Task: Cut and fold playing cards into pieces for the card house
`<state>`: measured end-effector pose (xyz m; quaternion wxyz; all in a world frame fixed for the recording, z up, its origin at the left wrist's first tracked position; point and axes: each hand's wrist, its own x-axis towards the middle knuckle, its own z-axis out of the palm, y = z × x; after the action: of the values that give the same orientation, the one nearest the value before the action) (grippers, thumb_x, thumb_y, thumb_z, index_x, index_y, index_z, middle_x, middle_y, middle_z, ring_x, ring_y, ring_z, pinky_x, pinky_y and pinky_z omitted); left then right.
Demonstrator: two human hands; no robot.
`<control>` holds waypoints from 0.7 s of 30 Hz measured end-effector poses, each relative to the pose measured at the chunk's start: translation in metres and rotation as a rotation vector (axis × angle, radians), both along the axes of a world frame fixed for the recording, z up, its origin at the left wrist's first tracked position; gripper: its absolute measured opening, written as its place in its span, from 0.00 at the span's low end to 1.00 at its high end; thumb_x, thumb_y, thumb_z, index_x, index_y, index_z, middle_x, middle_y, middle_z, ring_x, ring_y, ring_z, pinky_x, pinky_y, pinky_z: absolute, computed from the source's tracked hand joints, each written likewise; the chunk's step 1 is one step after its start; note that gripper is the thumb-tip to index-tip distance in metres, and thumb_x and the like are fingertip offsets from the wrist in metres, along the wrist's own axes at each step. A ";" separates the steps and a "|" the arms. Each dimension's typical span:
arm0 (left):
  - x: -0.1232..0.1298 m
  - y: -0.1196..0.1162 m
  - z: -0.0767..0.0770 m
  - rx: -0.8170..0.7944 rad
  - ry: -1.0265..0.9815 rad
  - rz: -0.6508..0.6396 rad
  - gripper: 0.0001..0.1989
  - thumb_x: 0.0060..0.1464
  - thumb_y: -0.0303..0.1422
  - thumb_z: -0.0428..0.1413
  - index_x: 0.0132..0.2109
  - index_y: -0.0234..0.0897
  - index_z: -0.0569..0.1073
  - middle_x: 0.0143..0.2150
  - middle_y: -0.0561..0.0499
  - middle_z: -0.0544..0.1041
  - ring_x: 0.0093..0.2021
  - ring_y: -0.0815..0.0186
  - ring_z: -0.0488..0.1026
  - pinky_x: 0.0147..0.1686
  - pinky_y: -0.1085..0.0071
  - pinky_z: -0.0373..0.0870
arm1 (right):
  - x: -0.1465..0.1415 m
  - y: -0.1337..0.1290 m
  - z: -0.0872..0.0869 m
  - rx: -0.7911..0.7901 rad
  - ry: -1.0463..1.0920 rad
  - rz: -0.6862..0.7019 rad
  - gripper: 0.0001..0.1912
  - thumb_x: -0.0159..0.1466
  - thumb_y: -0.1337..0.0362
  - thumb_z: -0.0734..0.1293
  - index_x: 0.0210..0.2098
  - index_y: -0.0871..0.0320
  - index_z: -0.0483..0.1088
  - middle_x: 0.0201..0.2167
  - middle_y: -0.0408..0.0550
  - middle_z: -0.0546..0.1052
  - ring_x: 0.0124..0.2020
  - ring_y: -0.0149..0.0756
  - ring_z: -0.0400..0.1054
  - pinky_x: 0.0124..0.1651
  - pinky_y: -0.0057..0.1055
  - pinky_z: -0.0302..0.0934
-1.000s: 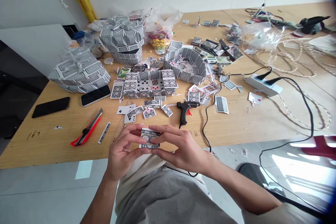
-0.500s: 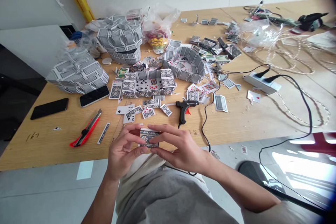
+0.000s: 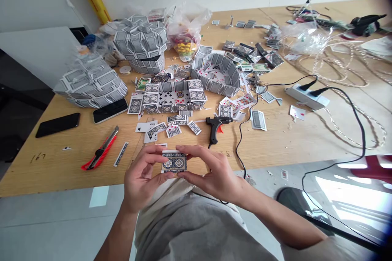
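Between both hands, just over the table's near edge, is a folded playing card (image 3: 174, 163) with its dark patterned back facing up. My left hand (image 3: 145, 173) pinches its left side, thumb below and fingers above. On the other side, my right hand (image 3: 211, 171) grips the right edges between thumb and fingers. Beyond them lie loose card pieces (image 3: 173, 131) and a black glue gun (image 3: 215, 129) with a red trigger. Behind these stands a rectangular tray built of playing cards (image 3: 174, 109), with a heart-shaped card box (image 3: 216, 73) at its back right.
A red utility knife (image 3: 100, 151) and a card strip (image 3: 121, 154) lie at the left, near two phones (image 3: 57, 125). Lidded card-built boxes (image 3: 92, 83) stand behind. At the right are a power strip (image 3: 307, 96), black cables and white rope (image 3: 344, 77).
My right fingers have shifted from across the folded card's face to its right edges, showing more of its pattern. The left hand keeps its pinch.
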<state>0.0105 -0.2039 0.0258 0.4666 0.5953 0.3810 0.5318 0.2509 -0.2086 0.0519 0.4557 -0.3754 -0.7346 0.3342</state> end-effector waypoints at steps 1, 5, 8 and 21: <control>0.000 0.000 0.000 0.011 0.009 0.006 0.16 0.54 0.25 0.73 0.49 0.44 0.84 0.58 0.43 0.79 0.62 0.54 0.77 0.56 0.62 0.82 | 0.000 0.000 0.000 0.006 0.008 0.003 0.30 0.69 0.61 0.78 0.67 0.53 0.70 0.59 0.55 0.83 0.52 0.42 0.84 0.55 0.38 0.81; 0.002 -0.002 0.002 0.081 0.048 0.038 0.17 0.56 0.24 0.72 0.50 0.45 0.84 0.58 0.45 0.80 0.62 0.56 0.78 0.55 0.64 0.83 | -0.002 0.002 0.004 0.040 0.028 0.016 0.21 0.69 0.63 0.77 0.60 0.54 0.76 0.62 0.58 0.82 0.61 0.45 0.80 0.64 0.40 0.77; 0.006 -0.003 0.004 0.115 0.053 0.089 0.18 0.55 0.24 0.73 0.51 0.45 0.85 0.58 0.45 0.80 0.61 0.56 0.79 0.56 0.63 0.83 | -0.003 0.002 0.006 0.020 0.011 -0.016 0.17 0.70 0.63 0.77 0.57 0.54 0.79 0.65 0.59 0.79 0.65 0.47 0.77 0.66 0.43 0.75; 0.004 -0.005 -0.006 0.015 0.089 0.009 0.21 0.57 0.28 0.72 0.57 0.49 0.85 0.58 0.45 0.85 0.59 0.53 0.83 0.57 0.60 0.84 | -0.007 -0.003 -0.008 0.038 0.120 -0.065 0.18 0.71 0.63 0.76 0.60 0.52 0.80 0.50 0.52 0.88 0.49 0.42 0.85 0.53 0.34 0.81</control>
<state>0.0149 -0.2090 0.0195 0.4423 0.6202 0.4000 0.5096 0.2436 -0.2111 0.0436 0.5166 -0.3694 -0.6998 0.3270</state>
